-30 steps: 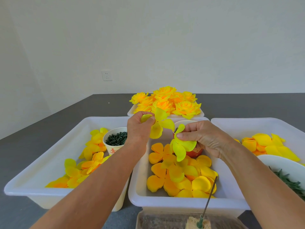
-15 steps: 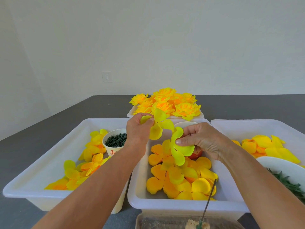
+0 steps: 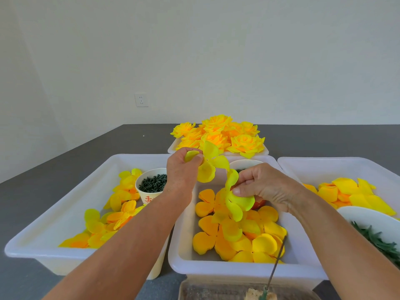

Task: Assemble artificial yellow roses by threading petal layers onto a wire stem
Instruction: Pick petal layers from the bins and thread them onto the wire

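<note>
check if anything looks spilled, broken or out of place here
Nothing stands out. The loose petals lie inside the white bins, the finished roses are piled in the far tray, and the cup of dark green pieces stands upright. Each hand, left and right, pinches one intact petal layer.

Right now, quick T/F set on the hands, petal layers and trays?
1. The left hand pinches a yellow petal layer. True.
2. The right hand is empty. False: it pinches another yellow petal layer above the middle tray.
3. The two held layers are already on the wire stem. False: the stem stands apart, at the near edge of the view, with nothing threaded on it.
4. Finished roses fill the far tray. True.
5. The paper cup of dark green pieces sits in the right tray. False: it sits in the left tray.
</note>
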`<control>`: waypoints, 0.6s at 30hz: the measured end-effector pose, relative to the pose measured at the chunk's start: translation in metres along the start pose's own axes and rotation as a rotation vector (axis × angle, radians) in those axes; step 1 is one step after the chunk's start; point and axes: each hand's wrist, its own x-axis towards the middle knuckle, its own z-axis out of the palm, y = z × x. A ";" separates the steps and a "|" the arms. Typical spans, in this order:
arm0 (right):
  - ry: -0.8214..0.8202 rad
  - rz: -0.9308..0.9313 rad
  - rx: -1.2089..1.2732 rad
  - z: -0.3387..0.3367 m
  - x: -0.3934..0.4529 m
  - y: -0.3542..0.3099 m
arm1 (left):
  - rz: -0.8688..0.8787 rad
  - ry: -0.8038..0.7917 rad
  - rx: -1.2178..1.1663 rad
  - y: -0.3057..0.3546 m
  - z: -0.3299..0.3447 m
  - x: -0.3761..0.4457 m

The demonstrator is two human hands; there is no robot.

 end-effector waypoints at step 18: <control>0.152 -0.059 -0.097 0.000 0.003 0.004 | 0.009 -0.004 -0.010 0.000 -0.001 -0.001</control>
